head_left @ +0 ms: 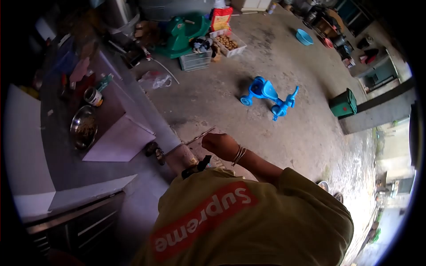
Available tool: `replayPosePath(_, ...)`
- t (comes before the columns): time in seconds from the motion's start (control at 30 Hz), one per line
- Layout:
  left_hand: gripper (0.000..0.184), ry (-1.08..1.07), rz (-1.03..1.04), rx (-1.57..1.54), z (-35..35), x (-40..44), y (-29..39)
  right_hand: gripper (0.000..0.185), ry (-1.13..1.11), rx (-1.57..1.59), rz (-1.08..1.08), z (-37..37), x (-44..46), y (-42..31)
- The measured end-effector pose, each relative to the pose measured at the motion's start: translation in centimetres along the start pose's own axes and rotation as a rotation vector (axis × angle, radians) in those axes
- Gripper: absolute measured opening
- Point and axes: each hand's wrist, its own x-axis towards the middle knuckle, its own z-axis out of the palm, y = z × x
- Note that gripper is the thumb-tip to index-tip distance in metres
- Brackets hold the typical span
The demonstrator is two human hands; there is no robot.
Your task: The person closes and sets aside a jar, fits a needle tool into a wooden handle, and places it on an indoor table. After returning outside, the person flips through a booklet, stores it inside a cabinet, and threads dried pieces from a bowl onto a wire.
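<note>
Mustard shirt is filling the near view, its red panel showing "Supreme" upside down. Out past it, the right hand is hanging over the floor, its back showing, fingers tucked out of sight; whether they're pressing together or pinching something, I cannot tell. Bracelets are circling the wrist. Just below and left of the hand in view, a dark piece, too unclear to name, is poking up beyond the shirt, and a thin strip is lying near the knuckles. No left hand is showing, so I cannot tell its state. For working well here, I'm judging that a relaxed wrist is mattering most, plus sure footing beside the stone edge. Ahead, well apart, a blue tricycle is standing.
</note>
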Motion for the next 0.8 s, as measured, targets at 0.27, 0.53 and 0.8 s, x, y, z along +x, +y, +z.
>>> replayPosePath(0.27, 0.041, 0.025, -0.035, 0.311, -3.2, -0.5, 6.9, 0.018, -0.303, 0.082, -0.249, 3.5, 6.9, -4.2)
replayPosePath(0.53, 0.041, 0.065, 0.029, 0.56, -6.3, -0.6, 14.4, 0.014, -0.606, 0.11, -0.601, 9.9, 10.7, -11.5)
replayPosePath(0.8, 0.041, 0.109, 0.331, 0.684, -7.2, 1.2, 17.8, 0.015, -0.61, 0.091, -0.603, 12.3, 12.3, -13.8)
